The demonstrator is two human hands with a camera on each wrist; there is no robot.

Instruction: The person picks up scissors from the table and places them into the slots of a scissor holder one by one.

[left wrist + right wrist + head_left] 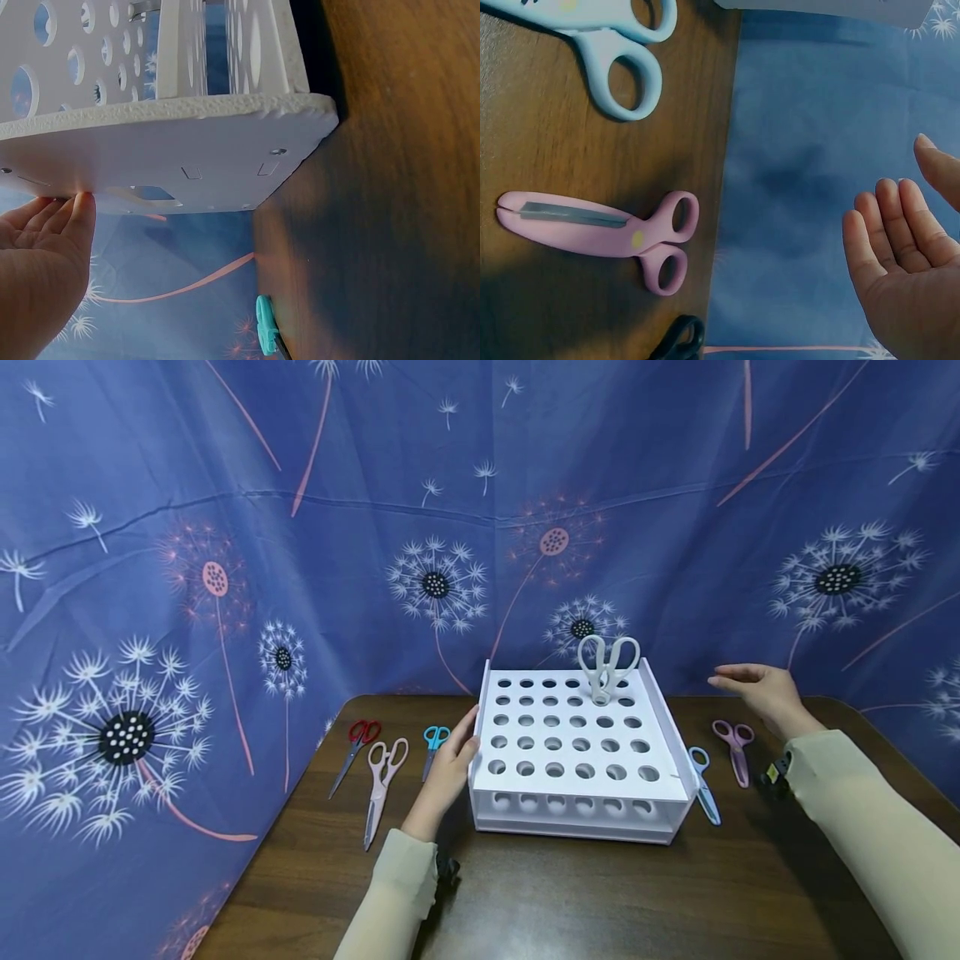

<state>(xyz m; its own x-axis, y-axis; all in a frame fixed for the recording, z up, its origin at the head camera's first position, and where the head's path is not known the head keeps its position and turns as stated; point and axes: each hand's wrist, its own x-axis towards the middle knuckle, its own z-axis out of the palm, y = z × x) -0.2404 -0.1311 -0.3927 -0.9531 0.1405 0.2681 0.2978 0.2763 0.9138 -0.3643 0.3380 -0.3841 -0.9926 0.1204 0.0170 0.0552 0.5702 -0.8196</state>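
Observation:
A white rack (577, 781) with rows of round holes stands mid-table. White-handled scissors (602, 681) stand upright in a hole of its back row, handles up. My left hand (447, 768) rests on the rack's left side panel (135, 154), fingertips touching it in the left wrist view. My right hand (768, 697) is in the air right of the rack, holding nothing, its fingers extended with the thumb apart in the right wrist view. Nearest to it on the table lie pink-purple scissors (737, 752). Light blue scissors (703, 785) lie beside the rack's right side.
Left of the rack lie red-handled scissors (363, 732), pale pink scissors (384, 777) and blue-handled scissors (433, 745). A dark handle (679, 337) shows near the table edge in the right wrist view. A blue patterned cloth (337, 568) hangs behind the wooden table (540, 893).

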